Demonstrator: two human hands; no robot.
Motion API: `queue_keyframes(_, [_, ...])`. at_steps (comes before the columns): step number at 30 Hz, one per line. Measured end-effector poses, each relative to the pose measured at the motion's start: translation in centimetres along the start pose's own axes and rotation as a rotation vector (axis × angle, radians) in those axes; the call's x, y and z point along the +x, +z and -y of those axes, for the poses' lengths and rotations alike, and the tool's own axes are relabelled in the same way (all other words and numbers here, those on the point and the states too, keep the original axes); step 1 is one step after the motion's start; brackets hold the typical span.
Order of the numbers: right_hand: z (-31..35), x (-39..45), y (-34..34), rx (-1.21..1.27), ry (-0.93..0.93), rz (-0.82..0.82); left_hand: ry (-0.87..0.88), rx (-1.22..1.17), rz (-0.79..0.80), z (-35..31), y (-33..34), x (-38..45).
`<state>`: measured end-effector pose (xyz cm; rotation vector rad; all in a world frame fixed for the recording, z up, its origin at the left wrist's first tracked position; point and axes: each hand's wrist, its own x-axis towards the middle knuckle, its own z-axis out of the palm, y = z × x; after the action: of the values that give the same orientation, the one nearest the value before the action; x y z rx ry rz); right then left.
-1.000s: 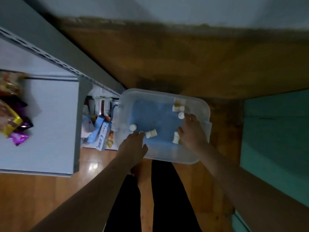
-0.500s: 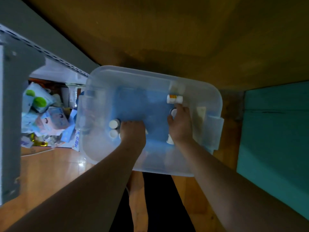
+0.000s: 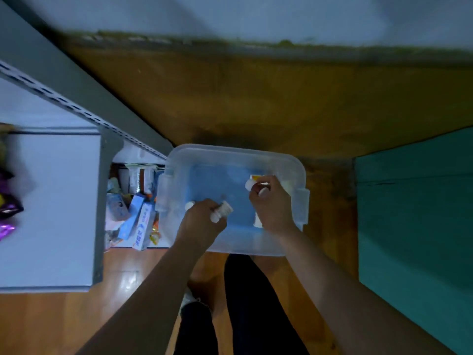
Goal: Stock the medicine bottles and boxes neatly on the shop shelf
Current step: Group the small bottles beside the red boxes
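Observation:
A clear plastic bin (image 3: 179, 160) with a blue bottom sits on the floor below me. My left hand (image 3: 202, 224) is inside it, its fingers curled round small white medicine bottles (image 3: 224, 210). My right hand (image 3: 272, 203) grips other white bottles (image 3: 252, 184) near the bin's right side. One more bottle (image 3: 258, 220) lies partly hidden under my right hand. The grey shop shelf (image 3: 51, 201) stands to the left.
The low shelf level (image 3: 133, 213) holds boxes and packets of goods. Snack packets (image 3: 6, 213) lie on the upper shelf at the far left. A teal surface (image 3: 414, 226) stands on the right. My dark-trousered legs (image 3: 245, 303) are below the bin on the wooden floor.
Both hands have closed on bottles in the bin, where before they only reached in. The view has pulled back up, so the bin looks smaller again.

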<state>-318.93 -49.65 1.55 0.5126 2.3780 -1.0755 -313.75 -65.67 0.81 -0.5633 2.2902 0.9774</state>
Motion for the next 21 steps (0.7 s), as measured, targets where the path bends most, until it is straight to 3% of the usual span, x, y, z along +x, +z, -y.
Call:
queue_keyframes(5, [6.2, -6.6, -5.1, 0.181, 0.000, -0.017, 0.042, -0.244, -0.103, -3.6, -6.8, -8.0])
queue_keyframes(8, [10.6, -12.4, -8.7, 0.288, -0.082, 0.030, 0.085, -0.425, -0.189, -4.9, -10.4, -14.3])
queue_keyframes(11, [14.3, -19.3, -11.5, 0.418, -0.204, 0.061, 0.117, -0.589, -0.179, -4.8, -13.1, -21.0])
queue_keyframes(17, [18.9, -35.0, -11.2, 0.575, -0.455, 0.087, 0.124, -0.857, -0.155, 1.5, -17.1, -34.9])
queue_keyframes(21, [20.3, -44.0, -7.0, 0.615, -0.566, 0.301, 0.130, -0.970, -0.264, 7.9, -20.3, -43.4])
